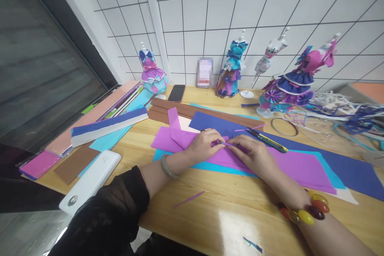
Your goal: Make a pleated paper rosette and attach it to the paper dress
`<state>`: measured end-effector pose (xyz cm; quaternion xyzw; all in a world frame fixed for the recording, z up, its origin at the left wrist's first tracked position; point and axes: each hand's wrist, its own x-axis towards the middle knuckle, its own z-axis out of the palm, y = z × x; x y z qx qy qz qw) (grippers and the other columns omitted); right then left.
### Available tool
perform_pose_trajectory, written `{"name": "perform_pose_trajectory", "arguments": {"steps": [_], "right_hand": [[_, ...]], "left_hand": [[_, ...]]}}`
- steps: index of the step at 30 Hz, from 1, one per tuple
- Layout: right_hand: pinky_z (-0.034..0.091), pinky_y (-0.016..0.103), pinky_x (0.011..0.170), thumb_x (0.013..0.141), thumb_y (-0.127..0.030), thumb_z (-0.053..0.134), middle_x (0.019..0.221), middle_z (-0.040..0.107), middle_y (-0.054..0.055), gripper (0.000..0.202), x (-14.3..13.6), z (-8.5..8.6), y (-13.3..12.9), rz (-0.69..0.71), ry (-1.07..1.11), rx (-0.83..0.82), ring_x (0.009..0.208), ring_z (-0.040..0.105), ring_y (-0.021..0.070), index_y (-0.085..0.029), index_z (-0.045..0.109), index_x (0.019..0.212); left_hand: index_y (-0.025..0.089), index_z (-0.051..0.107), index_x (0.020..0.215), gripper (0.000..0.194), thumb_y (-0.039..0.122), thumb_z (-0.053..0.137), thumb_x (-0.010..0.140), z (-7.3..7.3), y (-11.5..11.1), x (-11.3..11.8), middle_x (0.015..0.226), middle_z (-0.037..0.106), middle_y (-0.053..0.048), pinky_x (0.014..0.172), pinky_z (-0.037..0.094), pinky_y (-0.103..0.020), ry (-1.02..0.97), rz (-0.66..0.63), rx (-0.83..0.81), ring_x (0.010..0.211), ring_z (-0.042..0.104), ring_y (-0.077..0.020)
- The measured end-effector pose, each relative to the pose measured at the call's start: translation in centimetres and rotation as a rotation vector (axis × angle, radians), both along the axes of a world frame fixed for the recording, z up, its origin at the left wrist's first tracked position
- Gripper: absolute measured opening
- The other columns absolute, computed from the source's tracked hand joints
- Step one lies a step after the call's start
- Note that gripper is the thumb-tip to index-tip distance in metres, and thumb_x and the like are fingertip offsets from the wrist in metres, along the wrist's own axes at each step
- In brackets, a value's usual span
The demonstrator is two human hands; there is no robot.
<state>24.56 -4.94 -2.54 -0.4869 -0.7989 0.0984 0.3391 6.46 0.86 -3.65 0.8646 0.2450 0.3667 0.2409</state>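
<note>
Small purple piece [225, 144]: lay over the purple sheets [303, 169], between both hands, seemingly lengthwise from left to right; neither was clearly nearer.
Left fingers [215, 137]: were nearly closed, pinching its left end.
Right fingers [241, 141]: pinched its right.

both bare forearms reach forward, left hand [208, 144] and right hand [250, 152] nearly meeting, fingertips pinched.
</note>
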Motion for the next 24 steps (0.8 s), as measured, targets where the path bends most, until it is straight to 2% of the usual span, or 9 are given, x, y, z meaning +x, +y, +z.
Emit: {"name": "perform_pose_trajectory", "arguments": {"steps": [4, 8, 14, 21, 24], "right_hand": [[0.049, 0.033, 0.071, 0.082, -0.023, 0.05, 0.09, 0.065, 0.006, 0.017, 0.0, 0.04, -0.03, 0.002, -0.009, -0.005, 0.081, 0.061, 0.0187, -0.021, 0.059, 0.096], [0.049, 0.032, 0.071, 0.083, -0.022, 0.048, 0.088, 0.065, 0.006, 0.016, 0.02, 0.0, -0.03, 0.025, -0.017, -0.016, 0.08, 0.06, 0.0178, -0.021, 0.061, 0.093], [0.049, 0.033, 0.072, 0.081, -0.024, 0.052, 0.093, 0.065, 0.007, 0.019, 0.08, -0.36, -0.03, -0.031, -0.011, -0.021, 0.081, 0.061, 0.019, -0.02, 0.059, 0.098], [0.049, 0.032, 0.067, 0.082, -0.024, 0.05, 0.083, 0.065, 0.006, 0.014, 0.18, -0.13, -0.03, -0.001, -0.003, -0.004, 0.075, 0.06, 0.0185, -0.02, 0.061, 0.089], [0.049, 0.032, 0.066, 0.082, -0.025, 0.05, 0.083, 0.065, 0.006, 0.015, 0.14, -0.04, -0.06, -0.006, 0.008, 0.003, 0.074, 0.06, 0.0183, -0.02, 0.062, 0.089]], "left_hand": [[0.016, 0.06, 0.077, 0.011, 0.024, 0.053, 0.077, 0.06, -0.06, 0.02, 0.078, 0.059, -0.004, 0.077, 0.042, -0.028, 0.003, 0.001, -0.009, 0.08, 0.053, -0.0137], [0.016, 0.06, 0.076, 0.012, 0.025, 0.053, 0.076, 0.13, -0.12, 0.04, 0.077, 0.059, -0.004, 0.075, 0.042, -0.027, -0.005, 0.0, -0.011, 0.079, 0.053, -0.0133], [0.015, 0.06, 0.077, 0.011, 0.023, 0.053, 0.076, 0.26, -0.13, -0.04, 0.079, 0.059, -0.005, 0.076, 0.042, -0.027, -0.009, -0.009, -0.023, 0.08, 0.053, -0.013], [0.015, 0.06, 0.078, 0.013, 0.026, 0.053, 0.077, 0.3, -0.16, -0.03, 0.078, 0.059, -0.004, 0.075, 0.043, -0.027, -0.018, -0.009, -0.039, 0.078, 0.053, -0.0128], [0.016, 0.06, 0.085, 0.016, 0.027, 0.053, 0.077, 0.32, -0.23, 0.0, 0.08, 0.06, -0.004, 0.075, 0.043, -0.027, -0.027, -0.004, -0.063, 0.077, 0.053, -0.0126]]}}
